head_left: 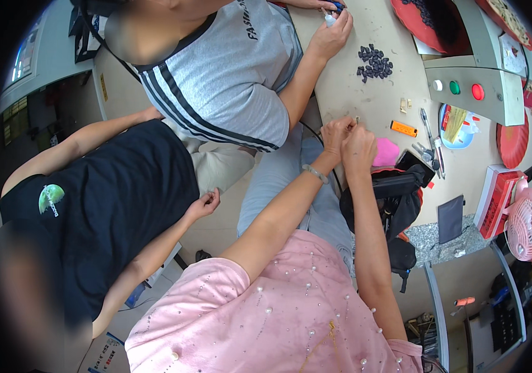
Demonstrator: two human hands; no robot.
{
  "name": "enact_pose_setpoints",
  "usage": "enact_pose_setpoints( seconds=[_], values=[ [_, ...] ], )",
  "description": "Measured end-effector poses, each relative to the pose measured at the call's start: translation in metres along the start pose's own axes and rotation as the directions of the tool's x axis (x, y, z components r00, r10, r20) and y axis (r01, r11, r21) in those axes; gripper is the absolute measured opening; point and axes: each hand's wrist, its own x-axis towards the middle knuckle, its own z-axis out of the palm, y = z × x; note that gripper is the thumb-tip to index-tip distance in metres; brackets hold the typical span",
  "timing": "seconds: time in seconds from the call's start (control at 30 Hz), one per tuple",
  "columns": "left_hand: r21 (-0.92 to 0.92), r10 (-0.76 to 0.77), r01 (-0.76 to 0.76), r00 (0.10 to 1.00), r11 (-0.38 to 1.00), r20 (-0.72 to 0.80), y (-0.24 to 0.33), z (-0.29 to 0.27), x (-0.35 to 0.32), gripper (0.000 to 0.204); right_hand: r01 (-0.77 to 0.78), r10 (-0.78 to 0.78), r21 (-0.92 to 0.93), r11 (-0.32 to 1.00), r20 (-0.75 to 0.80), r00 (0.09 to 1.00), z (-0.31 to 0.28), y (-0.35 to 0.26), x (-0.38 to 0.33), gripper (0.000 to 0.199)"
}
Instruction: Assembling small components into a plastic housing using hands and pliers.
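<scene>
My left hand (334, 135), with a bracelet (315, 174) on its wrist, is closed at the table's near edge. Pressed against it, my right hand (359, 149) is closed too. Between the fingertips of both hands shows a tiny yellowish piece (357, 119), too small to name. Beside my right hand lies a pink pad-like item (385, 151). An orange lighter (403, 128) and some small tan pieces (403, 105) are a little farther off on the table (340, 87).
A pile of small dark pieces (375, 63) lies farther away. Across from me, a co-worker's hand (331, 37) holds a small blue and white item. A black bag (390, 199) hangs at the table edge. A control box with buttons (474, 92) and a pink fan (529, 227) stand right.
</scene>
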Motion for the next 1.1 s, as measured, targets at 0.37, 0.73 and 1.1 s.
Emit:
enact_pose_setpoints(
  seconds=[0.37, 0.73, 1.1],
  values=[
    [0.056, -0.102, 0.104, 0.994, 0.993, -0.045, 0.009, -0.009, 0.002, 0.015, 0.038, 0.035, 0.225, 0.974, -0.314, 0.949, -0.023, 0.038, 0.033, 0.031],
    [-0.149, 0.107, -0.130, 0.983, 0.980, -0.152, 0.092, -0.107, -0.015, 0.012, 0.079, 0.006, 0.263, 0.961, -0.306, 0.952, 0.028, 0.053, 0.046, 0.058],
    [-0.085, 0.215, -0.220, 0.975, 0.972, -0.061, 0.158, -0.154, -0.028, 0.011, -0.169, 0.065, 0.976, 0.137, 0.162, 0.985, -0.115, -0.002, -0.040, 0.024]
  ],
)
